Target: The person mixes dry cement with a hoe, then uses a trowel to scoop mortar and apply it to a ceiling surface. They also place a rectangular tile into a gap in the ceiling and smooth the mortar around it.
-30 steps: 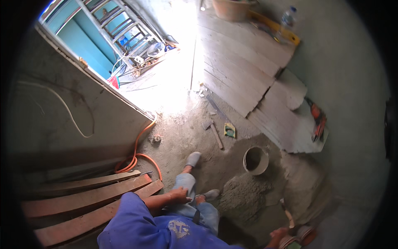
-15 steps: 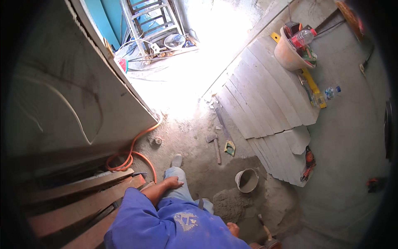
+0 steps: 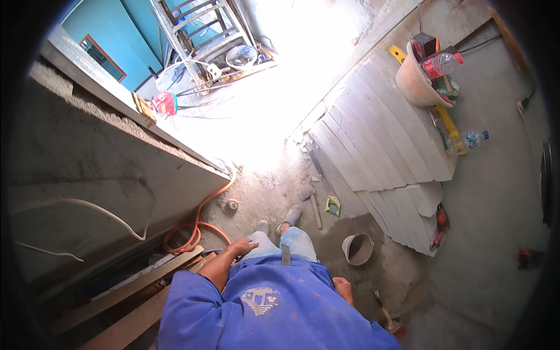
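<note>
Rough grey floor [image 3: 274,189] carries the bucket [image 3: 347,249], just far and right of the right hand [image 3: 343,288], clearly the nearer one, fingers curled, whether pinching anything I can't tell, while the left hand [image 3: 240,248] rests loosely open on the jeans [image 3: 300,244].

Blown-out glare beside the ladder [image 3: 220,44], dim left wall [image 3: 87,151], fisheye-bent edges, black corners

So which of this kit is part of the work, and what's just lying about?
Likely in use, being nearest the right hand:
round pale bucket
wooden-handled tool, head unclear

Likely just lying about, away from both hands:
wooden-handled hatchet with metal head
handsaw with yellow-and-green handle
looped orange hose
clear plastic bottle with blue cap
</note>
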